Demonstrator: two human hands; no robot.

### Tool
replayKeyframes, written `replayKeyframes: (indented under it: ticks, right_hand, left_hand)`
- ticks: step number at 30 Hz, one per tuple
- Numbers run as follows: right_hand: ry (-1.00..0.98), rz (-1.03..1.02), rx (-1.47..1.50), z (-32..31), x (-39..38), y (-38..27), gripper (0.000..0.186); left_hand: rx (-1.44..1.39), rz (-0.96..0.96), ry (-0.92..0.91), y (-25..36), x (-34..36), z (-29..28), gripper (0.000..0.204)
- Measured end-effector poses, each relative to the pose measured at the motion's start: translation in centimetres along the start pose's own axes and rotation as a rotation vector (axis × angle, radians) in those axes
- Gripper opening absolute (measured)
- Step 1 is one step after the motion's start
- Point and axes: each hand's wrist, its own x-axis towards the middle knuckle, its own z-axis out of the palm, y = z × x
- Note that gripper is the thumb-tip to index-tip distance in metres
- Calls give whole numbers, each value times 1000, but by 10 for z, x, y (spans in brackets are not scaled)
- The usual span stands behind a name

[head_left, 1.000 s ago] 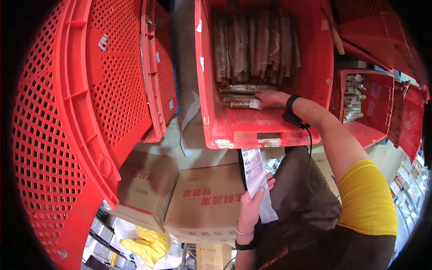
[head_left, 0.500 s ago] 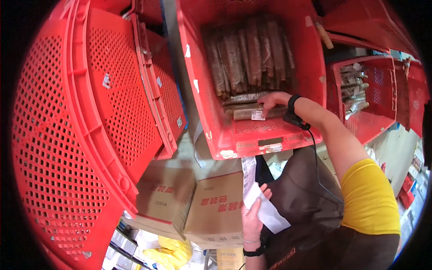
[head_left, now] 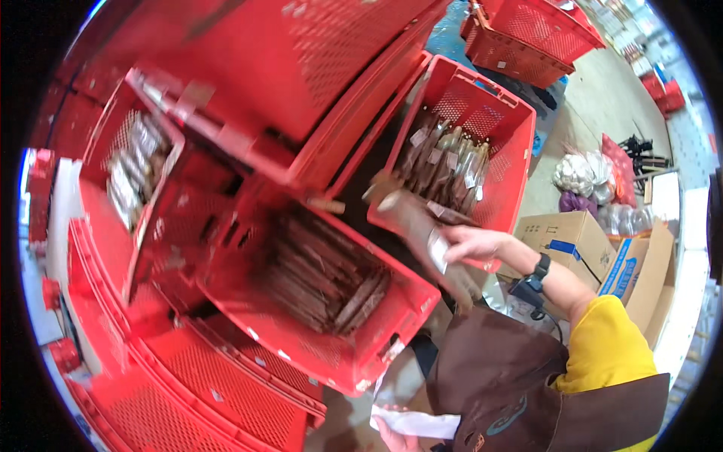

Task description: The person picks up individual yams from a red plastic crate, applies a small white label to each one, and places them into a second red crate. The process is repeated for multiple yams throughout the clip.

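Observation:
My right hand (head_left: 478,245) is closed around a long brown wrapped root package (head_left: 410,215), smeared by motion, with a white label on it. It passes over the near edge of a red crate (head_left: 508,162) holding several wrapped brown root packages (head_left: 444,162) with white labels. At the lower edge, my left hand (head_left: 398,439) grips a white paper strip (head_left: 425,424); part of that hand is cut off. Left of my right hand, another red crate (head_left: 407,320) contains rows of similar long brown packages (head_left: 309,279).
A tall red crate wall (head_left: 354,60) rises at the top. A third crate (head_left: 98,177) with silvery wrapped packages stands far left. Cardboard boxes (head_left: 565,233) sit to the right, with net bags of white produce (head_left: 584,173) beyond. Perforated red crates (head_left: 218,377) fill the lower left.
My view has swung right. My right hand has lifted a wrapped root package out of the first crate and carried it to the second crate. My left hand still holds the paper strip.

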Motion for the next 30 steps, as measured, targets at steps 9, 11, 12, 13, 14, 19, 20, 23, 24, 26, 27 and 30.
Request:
replayKeyframes:
  ticks: [9,11,12,13,14,19,20,23,24,26,27,30]
  right_hand:
    - [1024,-78,447,-285,110,112,29]
    - [925,-93,616,-251,159,111,42]
    - [903,-155,531,-313,150,134,49]
    - [1030,-214,480,-371,139,148,46]
    - [1264,-35,-158,-406,130,163,46]
    - [973,200,-561,-376,107,121,45]
    - [942,-106,-625,-265,120,102,44]
    - [260,-309,-683,-24,77,41,27]
    - [-221,-263,-917,39,76,14,31]
    - [-555,-538,-830,123,74,11,47]
    - [-660,-576,-796,147,78,26,52]
    - [-811,-542,-825,193,86,58,49]
  left_hand:
    - [429,256,344,32,-5,-26,74]
    - [901,460,475,41,-57,-45,86]
    - [883,506,481,36,-47,-50,83]
    - [1020,616,537,29,-31,-68,77]
    - [1010,603,643,26,-26,-76,70]
    - [248,428,756,41,11,-60,42]
    - [404,203,761,76,-12,7,35]
    - [329,27,442,86,28,82,29]
    - [123,53,331,78,43,96,27]
    - [3,81,106,72,58,97,22]
    - [91,96,15,69,61,88,20]
    - [80,99,-91,54,59,40,22]
